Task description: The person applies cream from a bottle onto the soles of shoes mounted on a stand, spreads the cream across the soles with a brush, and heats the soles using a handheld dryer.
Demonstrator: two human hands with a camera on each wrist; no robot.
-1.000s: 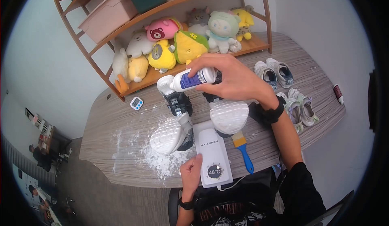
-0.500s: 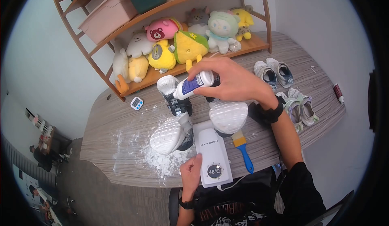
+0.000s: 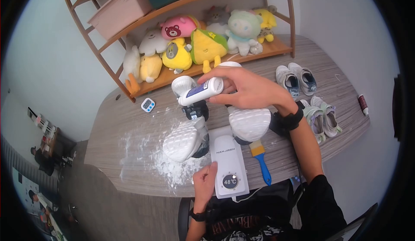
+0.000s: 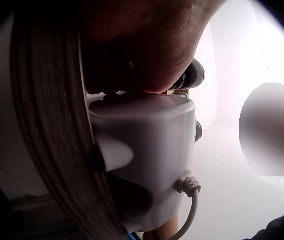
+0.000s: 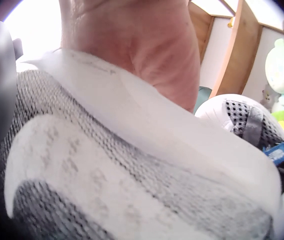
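Observation:
In the head view the right hand (image 3: pixel 255 87) grips a white bottle (image 3: pixel 203 91) with a purple-blue label, tilted with its left end lower, in front of the back left white shoe (image 3: pixel 183 85). Two nearer shoes, left (image 3: pixel 181 142) and right (image 3: pixel 250 124), have their ridged white soles towards the camera. Another shoe is mostly hidden behind the right hand. The left hand (image 3: pixel 204 181), fingers curled, touches the left side of a white device (image 3: pixel 228 165) reading 48°C. The right wrist view shows knitted shoe fabric (image 5: pixel 107 175) close up.
White powder (image 3: pixel 175 169) lies left of the device, a blue-handled brush (image 3: pixel 261 163) right of it. A timer (image 3: pixel 148 105) stands at left. Two pairs of shoes (image 3: pixel 298 79) and a small dark red bottle (image 3: pixel 363 105) are at right. Plush toys (image 3: pixel 209 46) fill the shelf behind.
The right hand has turned the bottle so less of its label shows, and its left end is lower than a second ago. The head view has shifted slightly. The left hand stays by the device.

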